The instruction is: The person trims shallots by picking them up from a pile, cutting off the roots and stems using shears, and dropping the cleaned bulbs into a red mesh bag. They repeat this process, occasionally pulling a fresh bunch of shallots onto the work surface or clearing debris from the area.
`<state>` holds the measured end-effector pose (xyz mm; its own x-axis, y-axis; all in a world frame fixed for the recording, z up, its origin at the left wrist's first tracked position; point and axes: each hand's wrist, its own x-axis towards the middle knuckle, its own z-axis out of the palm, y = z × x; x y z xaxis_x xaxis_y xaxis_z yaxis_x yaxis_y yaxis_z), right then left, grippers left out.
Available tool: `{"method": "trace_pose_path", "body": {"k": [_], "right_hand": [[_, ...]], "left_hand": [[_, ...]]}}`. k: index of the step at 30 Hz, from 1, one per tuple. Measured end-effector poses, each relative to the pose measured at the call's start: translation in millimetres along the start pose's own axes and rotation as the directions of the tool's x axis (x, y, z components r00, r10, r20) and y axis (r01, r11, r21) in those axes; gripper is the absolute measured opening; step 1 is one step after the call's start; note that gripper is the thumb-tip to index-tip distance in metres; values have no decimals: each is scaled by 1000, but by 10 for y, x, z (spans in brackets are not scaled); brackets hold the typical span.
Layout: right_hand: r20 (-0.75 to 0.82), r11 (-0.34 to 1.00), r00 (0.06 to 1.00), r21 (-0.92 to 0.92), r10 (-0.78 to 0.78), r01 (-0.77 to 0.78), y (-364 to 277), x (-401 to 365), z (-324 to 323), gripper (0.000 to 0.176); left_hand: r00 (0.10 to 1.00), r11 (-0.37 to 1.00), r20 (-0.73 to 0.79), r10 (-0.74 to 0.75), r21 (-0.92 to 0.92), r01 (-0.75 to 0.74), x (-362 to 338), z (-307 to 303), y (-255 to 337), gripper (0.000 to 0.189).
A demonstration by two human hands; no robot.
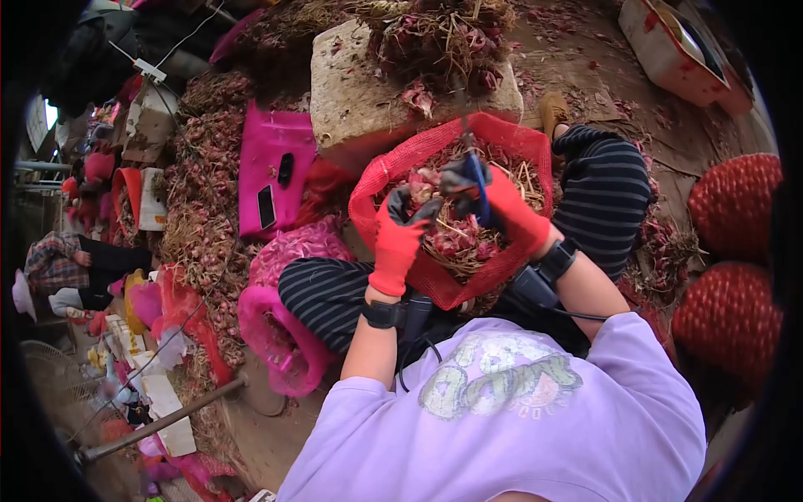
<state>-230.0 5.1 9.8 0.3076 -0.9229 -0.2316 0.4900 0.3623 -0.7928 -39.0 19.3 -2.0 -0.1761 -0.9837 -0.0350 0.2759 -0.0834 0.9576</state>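
In front of me a red mesh bag (372, 197) stands with its mouth wide open, holding shallots (454, 237) and dry stalks. My left hand (401, 238), in a red glove with dark fingers, is curled around a small bunch of shallots (422, 181) over the bag. My right hand (502, 201), gloved the same way, is closed on blue-handled scissors (483, 188); their blades point away from me and look blurred. Just beyond the bag, a heap of shallots with dried stems (443, 42) lies on a worn pale foam block (355, 92).
A pink plastic piece (274, 138) at left carries a phone (266, 207) and a small black object (286, 170). Filled red mesh sacks (726, 322) stand at right. A white crate (669, 50) is at upper right. Another person (63, 263) sits at far left beyond piled shallots (196, 176).
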Motion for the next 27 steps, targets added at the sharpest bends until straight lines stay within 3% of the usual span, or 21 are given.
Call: {"method": "trace_pose_path", "body": {"k": [1,2,4,7,10,11,14,15,16,17,19,20,21,22,23,26,27], "right_hand": [[-64,995,998,-95,14,-20,43,-4,35,32],[-39,997,999,-79,-27,23,122,34,21,27],[35,998,998,-18,-54,55,251,98,-46,25],[72,968,992,219,107,-120,33,-50,-45,25],[118,998,992,36,41,-45,39,-29,-154,34],[139,989,990,139,26,-45,-24,-91,-151,35],[161,995,982,5,-101,102,-71,-144,-114,38],[220,984,960,24,-176,175,-100,-129,-106,38],[275,968,928,48,-251,247,-129,-108,-101,38],[263,954,918,60,-298,292,-137,-116,-84,38],[172,930,913,65,-369,363,-146,-153,-30,37],[157,937,926,126,-344,327,-145,-141,-31,36],[141,938,937,189,-320,291,-145,-130,-31,35],[196,932,948,312,-250,182,-148,-75,-78,34],[261,904,947,423,-185,60,-147,-39,-92,34],[100,981,977,67,-187,181,-278,-80,160,27],[51,973,982,-134,-181,186,-208,-5,94,29]], "left_hand": [[999,952,-25,36,304,-26,15,49,-14,45],[985,863,130,112,478,-161,64,98,6,43],[990,620,106,95,771,-142,22,250,207,34],[988,950,-151,-14,305,60,-12,217,66,23],[996,989,-80,-30,-149,18,130,43,23,19],[997,938,-23,-73,-340,61,185,-82,-96,19],[967,971,-104,-234,-74,227,158,-27,13,30],[991,950,-120,-61,298,95,145,5,12,43],[985,772,-132,113,636,-3,137,87,86,57],[950,531,-53,309,838,-126,58,159,199,62],[901,363,36,432,908,-210,-9,244,354,65],[918,495,-4,397,843,-211,-22,241,385,64],[968,710,-19,249,683,-170,0,159,339,61],[995,870,-33,96,489,-67,21,76,294,59],[986,975,62,-154,170,141,108,-171,72,56],[941,940,164,-298,-119,318,25,-21,239,45],[962,966,106,-252,-38,257,21,-3,243,43]]}}
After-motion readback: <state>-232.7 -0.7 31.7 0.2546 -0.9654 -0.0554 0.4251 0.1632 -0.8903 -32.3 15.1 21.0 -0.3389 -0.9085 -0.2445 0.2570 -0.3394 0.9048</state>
